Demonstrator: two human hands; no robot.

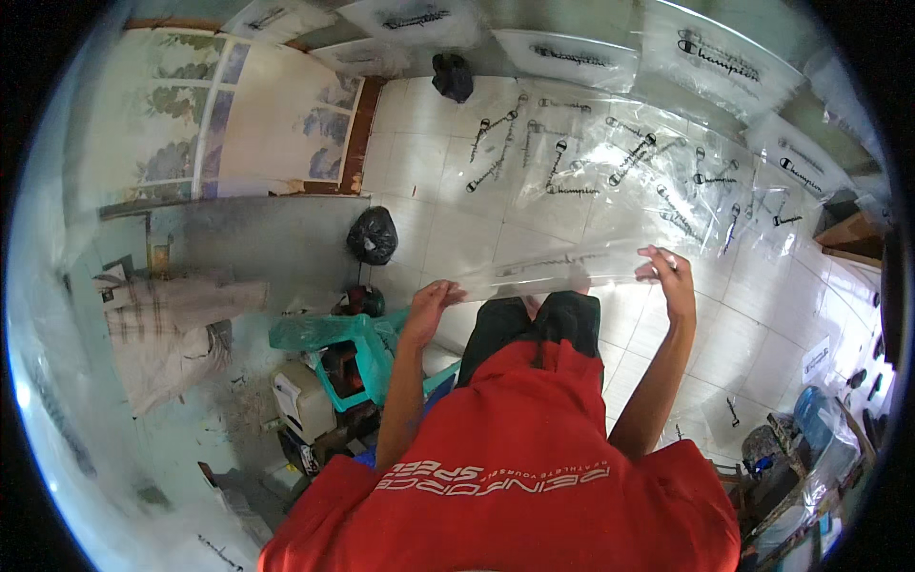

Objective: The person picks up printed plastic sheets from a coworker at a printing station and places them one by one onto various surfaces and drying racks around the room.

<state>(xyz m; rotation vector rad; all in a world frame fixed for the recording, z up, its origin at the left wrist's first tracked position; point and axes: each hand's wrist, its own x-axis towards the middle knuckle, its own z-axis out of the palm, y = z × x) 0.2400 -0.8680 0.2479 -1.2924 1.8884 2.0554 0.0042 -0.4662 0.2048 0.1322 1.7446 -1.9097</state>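
While a red-shirted person reaches both arms out over a pale tiled floor, a clear plastic sheet with dark print stretches between them, just beyond dark shorts. The left grip pinches one end, the right grip the other. More printed sheets lie farther off. From here, the film looks light, limp and slippery, prone to creasing; opposite corners seem the places to pinch it.

Left hand, just left of centre frame, has fingertips pinched; right hand, right of centre, bends its fingers; both forearms slant upward
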